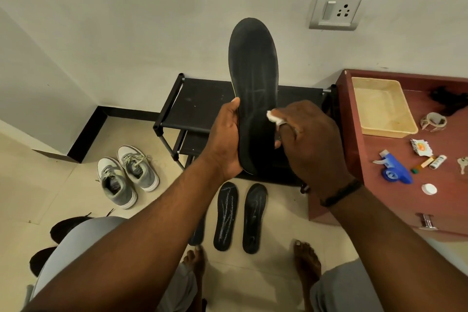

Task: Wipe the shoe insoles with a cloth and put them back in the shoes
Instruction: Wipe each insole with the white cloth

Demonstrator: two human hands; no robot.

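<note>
My left hand [225, 137] grips a black insole [253, 68] by its lower left edge and holds it upright in front of me. My right hand [311, 139] pinches a small white cloth [274, 117] against the insole's right side. Two more black insoles [226, 215] [254, 218] lie side by side on the floor below, streaked with pale marks. A third dark insole [198, 233] shows partly behind my left forearm. A pair of grey and white sneakers [126, 175] stands on the floor to the left.
A black shoe rack [197, 106] stands against the wall behind the held insole. A reddish cabinet [395, 185] on the right carries a beige tray [379, 106], a blue spray head [395, 170] and small items. Black shoes [65, 228] lie by my left knee. My bare feet rest on the tiles.
</note>
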